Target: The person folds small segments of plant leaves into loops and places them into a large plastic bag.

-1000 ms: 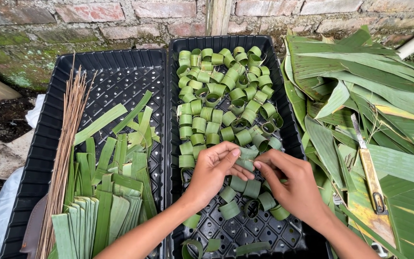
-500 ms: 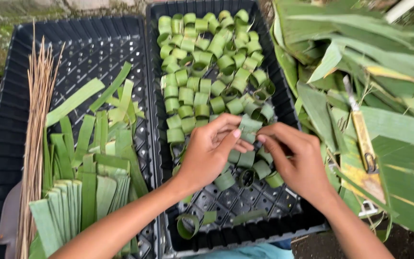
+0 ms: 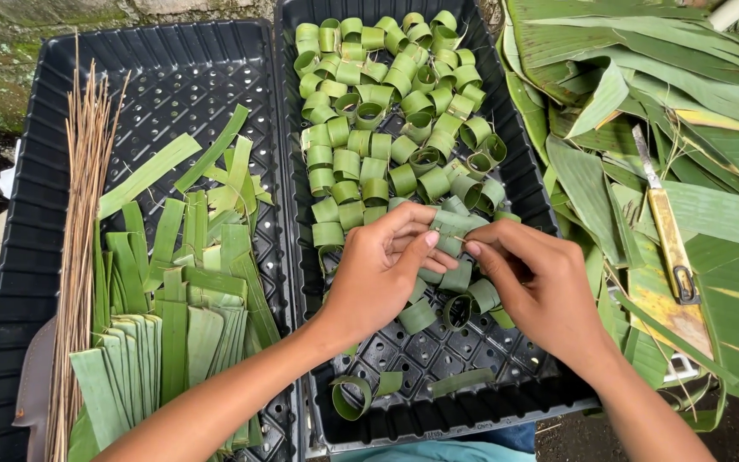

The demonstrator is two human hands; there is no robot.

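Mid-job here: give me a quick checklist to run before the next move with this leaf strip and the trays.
1. Leaf strip pinched by both the left hand and the right hand: ok.
2. Strip closed into a ring: cannot tell, fingers hide it.
3. Room left in the right tray for another ring: ok, bare floor near the front.
4. Cut strips stocked in the left tray: ok.
5. Thin sticks within reach: ok.
6. Knife lying apart from both hands: ok.
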